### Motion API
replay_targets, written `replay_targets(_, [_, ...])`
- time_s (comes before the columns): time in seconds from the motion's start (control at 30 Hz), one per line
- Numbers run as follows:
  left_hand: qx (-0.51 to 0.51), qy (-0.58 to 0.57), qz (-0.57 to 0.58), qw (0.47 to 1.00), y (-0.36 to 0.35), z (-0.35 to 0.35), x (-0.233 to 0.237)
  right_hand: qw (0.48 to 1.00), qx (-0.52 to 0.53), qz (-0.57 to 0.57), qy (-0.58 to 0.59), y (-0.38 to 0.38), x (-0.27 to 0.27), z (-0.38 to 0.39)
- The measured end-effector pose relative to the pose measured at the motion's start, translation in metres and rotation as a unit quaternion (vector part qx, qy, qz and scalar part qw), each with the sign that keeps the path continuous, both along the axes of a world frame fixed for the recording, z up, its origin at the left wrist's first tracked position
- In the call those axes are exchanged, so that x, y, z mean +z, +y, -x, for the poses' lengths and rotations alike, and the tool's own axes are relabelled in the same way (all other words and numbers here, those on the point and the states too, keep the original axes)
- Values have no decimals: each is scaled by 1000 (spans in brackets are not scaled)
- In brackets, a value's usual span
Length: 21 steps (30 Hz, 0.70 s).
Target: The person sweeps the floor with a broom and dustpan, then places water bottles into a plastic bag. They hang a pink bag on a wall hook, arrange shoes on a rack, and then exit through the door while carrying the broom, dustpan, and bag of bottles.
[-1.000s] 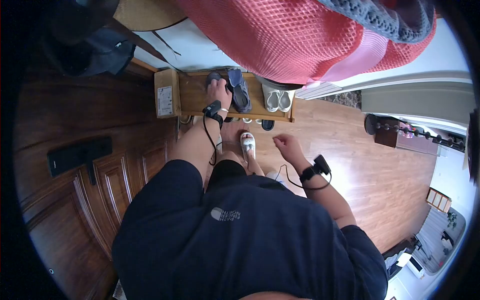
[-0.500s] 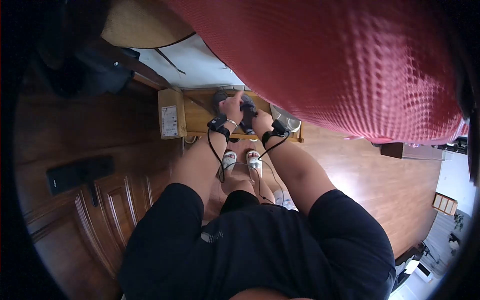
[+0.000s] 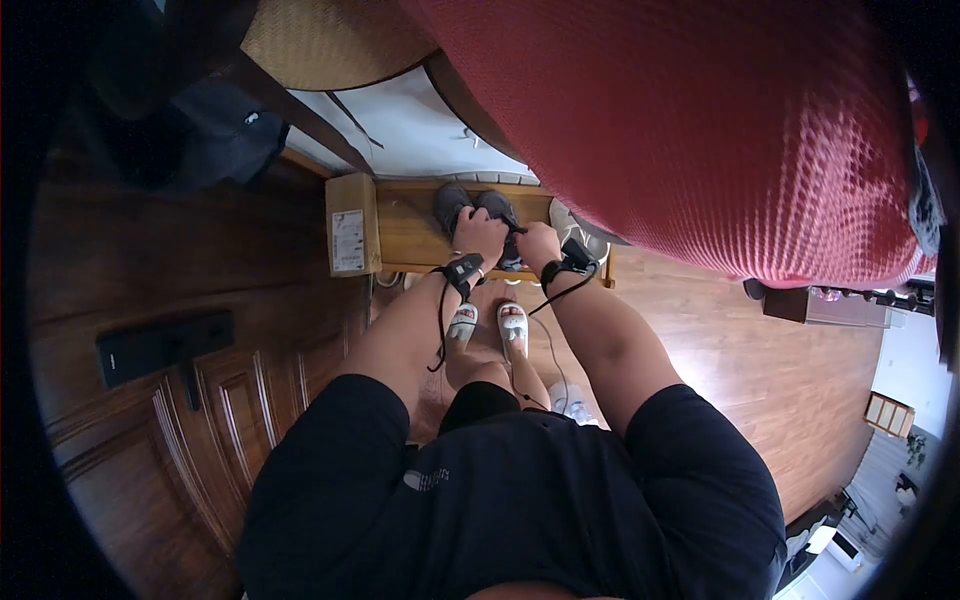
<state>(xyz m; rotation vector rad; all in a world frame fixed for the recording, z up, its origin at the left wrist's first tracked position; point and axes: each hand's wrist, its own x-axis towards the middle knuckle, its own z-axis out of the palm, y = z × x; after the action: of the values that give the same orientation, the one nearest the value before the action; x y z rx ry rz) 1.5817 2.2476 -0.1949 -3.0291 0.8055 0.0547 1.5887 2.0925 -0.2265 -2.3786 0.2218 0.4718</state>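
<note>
A pair of dark grey shoes stands on the wooden bench (image 3: 410, 225), the left shoe (image 3: 452, 203) and the right shoe (image 3: 500, 204) side by side. My left hand (image 3: 481, 236) lies over their near part, its fingers curled against the right shoe. Opposite it, my right hand (image 3: 538, 246) is closed at that shoe's right edge, pinching a dark strip that could be a lace or the shoe's collar. My hands hide much of the shoes' near ends. Black bands with cables circle both wrists.
Left on the bench stands a cardboard box (image 3: 352, 225) with a label. Pale shoes (image 3: 575, 225) sit at the right end. A large red textured cloth (image 3: 690, 140) hangs close above on the right. A woven hat (image 3: 335, 40) hangs upper left, by a dark wooden door (image 3: 220, 350).
My left hand has come down and its raised finger has curled in, uncovering more of both shoes. My right hand has shifted slightly right and down. The view has moved a little.
</note>
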Motion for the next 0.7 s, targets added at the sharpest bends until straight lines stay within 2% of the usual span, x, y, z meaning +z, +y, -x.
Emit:
replay_targets(0.03, [27, -48, 60, 997, 0, 0, 0, 988, 74, 85, -107, 0, -4, 1])
replay_targets(0.1, [79, -142, 179, 970, 1, 0, 1, 995, 34, 57, -76, 2, 5, 10])
replay_targets(0.17, [78, -169, 166, 969, 1, -1, 5, 979, 86, 57, -177, 0, 33, 19])
replay_targets(0.2, [72, -153, 157, 973, 1, -1, 9, 958, 115, 79, -250, -6, 2, 20])
replay_targets(0.33, [69, -113, 104, 986, -6, -7, 27, 972, 113, 61, -199, -7, 17, 18])
replay_targets(0.4, [77, -86, 69, 991, -8, -14, 30, 950, 203, 120, -207, -12, 21, 17])
replay_targets(0.47, [56, -98, 109, 988, -5, -21, 14, 954, 209, 121, -177, -17, 27, 18])
replay_targets(0.5, [57, -97, 109, 988, -2, -21, 18, 958, 215, 122, -147, -18, 31, 19])
replay_targets(0.57, [-25, -62, 148, 987, 6, -20, 25, 961, 210, 127, -126, -15, 36, 21])
replay_targets(0.6, [-27, -62, 148, 987, 10, -22, 29, 964, 202, 135, -106, -15, 39, 22])
replay_targets(0.67, [-38, 30, 308, 950, 15, -26, 34, 966, 202, 123, -106, -15, 43, 24])
replay_targets(0.7, [-39, 30, 308, 950, 15, -27, 34, 967, 204, 110, -106, -15, 48, 24])
